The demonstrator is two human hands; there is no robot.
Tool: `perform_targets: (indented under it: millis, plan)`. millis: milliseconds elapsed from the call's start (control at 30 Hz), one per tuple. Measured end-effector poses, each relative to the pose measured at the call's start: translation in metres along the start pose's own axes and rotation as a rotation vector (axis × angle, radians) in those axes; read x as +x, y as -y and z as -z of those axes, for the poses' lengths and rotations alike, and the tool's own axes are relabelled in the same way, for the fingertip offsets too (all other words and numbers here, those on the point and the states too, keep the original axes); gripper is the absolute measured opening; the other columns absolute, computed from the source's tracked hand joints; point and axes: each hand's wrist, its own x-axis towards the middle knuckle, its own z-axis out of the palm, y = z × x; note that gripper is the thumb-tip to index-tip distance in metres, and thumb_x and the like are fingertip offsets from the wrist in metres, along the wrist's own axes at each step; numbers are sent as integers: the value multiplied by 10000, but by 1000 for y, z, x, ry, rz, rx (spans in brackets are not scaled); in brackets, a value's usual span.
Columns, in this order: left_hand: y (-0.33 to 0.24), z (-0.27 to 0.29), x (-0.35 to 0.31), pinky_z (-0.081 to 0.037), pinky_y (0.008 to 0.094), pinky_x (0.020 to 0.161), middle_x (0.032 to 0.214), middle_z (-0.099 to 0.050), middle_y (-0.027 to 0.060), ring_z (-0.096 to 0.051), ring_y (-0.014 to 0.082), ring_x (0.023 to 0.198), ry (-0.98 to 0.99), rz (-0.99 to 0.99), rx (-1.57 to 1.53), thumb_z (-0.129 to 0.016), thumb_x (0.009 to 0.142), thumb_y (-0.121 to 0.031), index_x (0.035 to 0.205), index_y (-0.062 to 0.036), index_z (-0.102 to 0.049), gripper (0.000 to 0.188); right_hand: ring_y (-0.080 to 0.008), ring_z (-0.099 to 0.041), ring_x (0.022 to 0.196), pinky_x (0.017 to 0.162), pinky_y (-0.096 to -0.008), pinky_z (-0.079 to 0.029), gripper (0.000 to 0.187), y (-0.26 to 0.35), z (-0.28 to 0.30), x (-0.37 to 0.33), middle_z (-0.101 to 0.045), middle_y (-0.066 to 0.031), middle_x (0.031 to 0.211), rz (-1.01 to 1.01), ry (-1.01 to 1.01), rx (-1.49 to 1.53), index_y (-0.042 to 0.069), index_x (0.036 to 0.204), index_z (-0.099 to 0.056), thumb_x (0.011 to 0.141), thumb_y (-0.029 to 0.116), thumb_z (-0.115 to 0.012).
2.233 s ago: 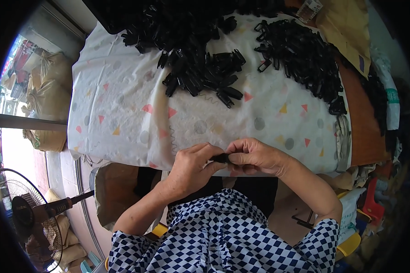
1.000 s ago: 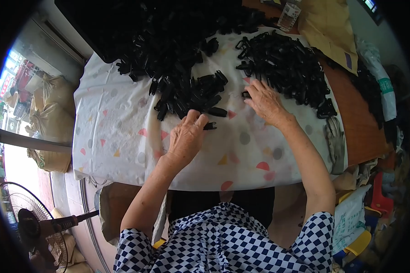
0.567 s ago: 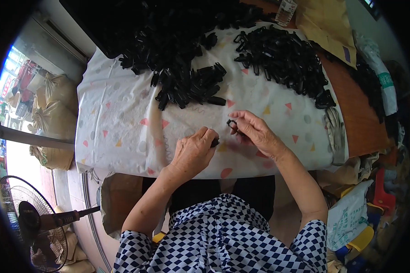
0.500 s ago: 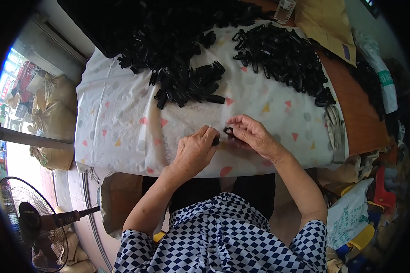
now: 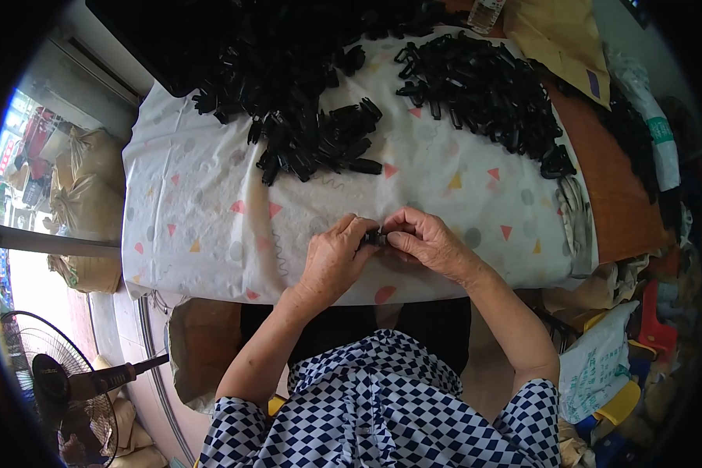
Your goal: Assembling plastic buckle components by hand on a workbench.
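Observation:
My left hand (image 5: 337, 253) is closed on a small black plastic part (image 5: 373, 236) above the near edge of the cloth-covered table (image 5: 203, 234). My right hand (image 5: 423, 240) meets it from the other side, thumb and fingers pinching the right end of the black piece. The fingers cover most of it, so I cannot tell whether it is one part or two joined. Beyond my hands lies a large heap of black plastic pieces (image 5: 312, 144) on the left, and a second heap of similar smaller-looking pieces (image 5: 483, 93) on the right.
White folded gloves or cloth (image 5: 573, 222) lie at the table's right side. A brown paper bag (image 5: 561, 47) and a clear bottle (image 5: 485, 14) stand at the far right. A fan (image 5: 62, 382) is at lower left, near tied sacks (image 5: 93, 191). A red object (image 5: 657, 324) sits at right.
My right hand has moved left and come together with my left hand. The black piece in its fingers now meets the one in my left hand.

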Motion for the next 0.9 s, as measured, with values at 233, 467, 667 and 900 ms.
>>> perform_targets:
  millis: [233, 467, 667, 900]
  plan:
    - [3, -3, -3, -500, 378, 682, 877, -602, 121, -628, 319, 784, 1, 13, -51, -659, 807, -104, 1054, -50, -605, 258, -21, -454, 635, 556, -164, -381, 100, 2, 3, 1, -567, 33, 800, -80, -19, 138, 59, 1013, -578, 950, 135, -573]
    - [5, -4, -4, -512, 367, 714, 909, -608, 100, -638, 303, 816, -65, -22, -92, -674, 798, -93, 1055, -52, -624, 265, -21, -446, 630, 542, -162, -368, 100, 3, 5, 2, -576, 29, 796, -144, -34, 180, 65, 1011, -579, 942, 138, -588]
    - [18, -10, -5, -531, 381, 652, 913, -602, 79, -639, 292, 787, -123, -108, -120, -701, 765, -126, 1024, -61, -621, 278, -18, -467, 651, 551, -161, -374, 126, 11, 1, 6, -590, 24, 807, -146, -66, 36, 62, 993, -592, 912, 149, -634]
    - [6, 5, -28, -532, 317, 667, 912, -580, 64, -635, 227, 823, -87, -245, 112, -698, 726, -133, 991, -65, -602, 290, -40, -527, 747, 672, -206, -454, 119, 24, -11, -3, -586, 32, 827, -246, -45, -258, 24, 938, -596, 857, 74, -667]
